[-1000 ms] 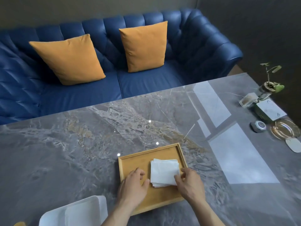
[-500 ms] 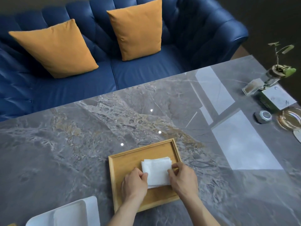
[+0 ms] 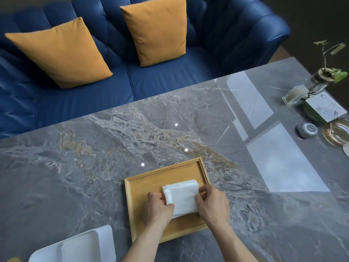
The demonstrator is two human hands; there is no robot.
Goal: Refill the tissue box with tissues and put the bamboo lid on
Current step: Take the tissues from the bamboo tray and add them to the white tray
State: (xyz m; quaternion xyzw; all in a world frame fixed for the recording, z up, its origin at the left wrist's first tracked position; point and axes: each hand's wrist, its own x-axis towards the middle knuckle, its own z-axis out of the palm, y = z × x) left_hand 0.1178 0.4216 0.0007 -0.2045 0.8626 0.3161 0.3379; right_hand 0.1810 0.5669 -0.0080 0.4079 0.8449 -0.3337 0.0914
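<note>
A stack of white tissues (image 3: 182,197) lies in a shallow bamboo tray (image 3: 147,188) near the table's front edge. My left hand (image 3: 157,208) grips the stack's left side, thumb on top. On the stack's right side my right hand (image 3: 212,204) pinches the edge. A white tissue box (image 3: 75,246) sits at the bottom left, partly cut off by the frame. Whether the tray is the bamboo lid I cannot tell.
The grey marble table (image 3: 94,167) runs wide on both sides. At the far right stand a small plant (image 3: 326,72), a green box (image 3: 321,108), a grey round object (image 3: 306,130) and a glass ashtray (image 3: 338,133). A blue sofa (image 3: 170,82) with two orange cushions lies behind.
Both hands have closed in on the tissue stack from its two sides and now hold it. The view has tilted down a little.
</note>
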